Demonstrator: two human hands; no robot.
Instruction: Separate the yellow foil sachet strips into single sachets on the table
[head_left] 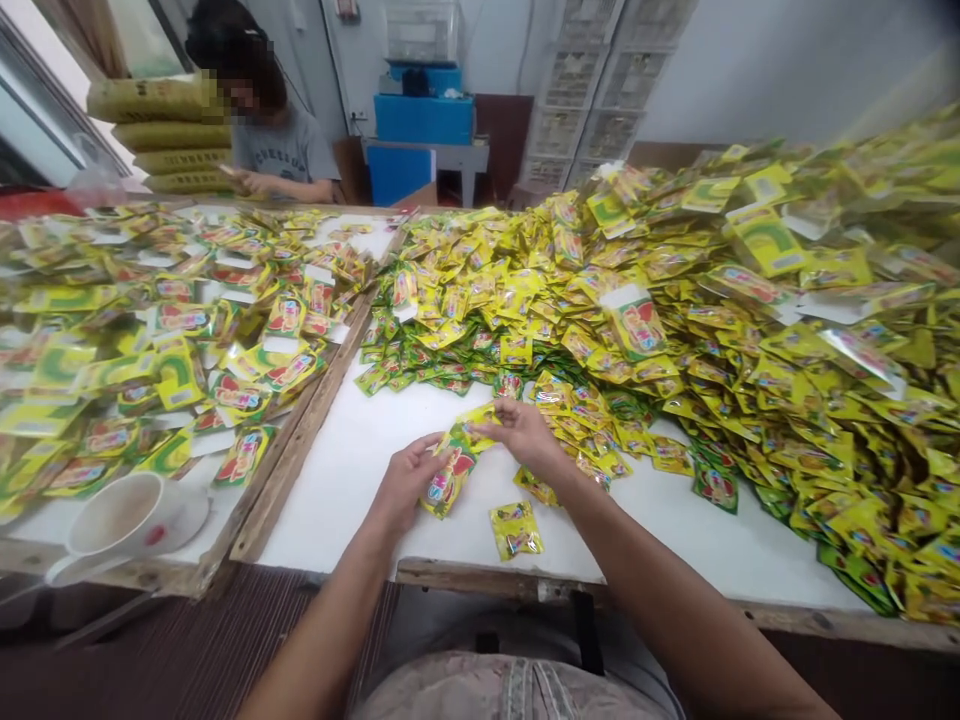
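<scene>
Left hand: left hand, fingers pinching the lower left side of a flat yellow-and-green plastic packet with red fruit print.
Right hand: right hand, fingers gripping a small yellow foil piece at the packet's upper end; cannot tell if separate sachet or part of packet.
Packet location: in the air between both hands, above the white-topped desk with wooden edging.
Progress: judged midway on this packet, not set down; many yellow-and-green packets with white flaps already lie left of the wooden divider strip; contents cannot be told. Large heap of small shiny yellow and green sachets is left at right, some flapped packets on top.
Count, handled packet: one.
Count, lone small yellow square sachet: one, near desk's front edge.
Count, heap sachets: too many.
Count, flapped packets: dozens, overlapping.
Count, white mug with red mark: one, left.
Count, co-worker in grey shirt: one, far left.
Count, stacked yellowish sacks: four visible.
</scene>
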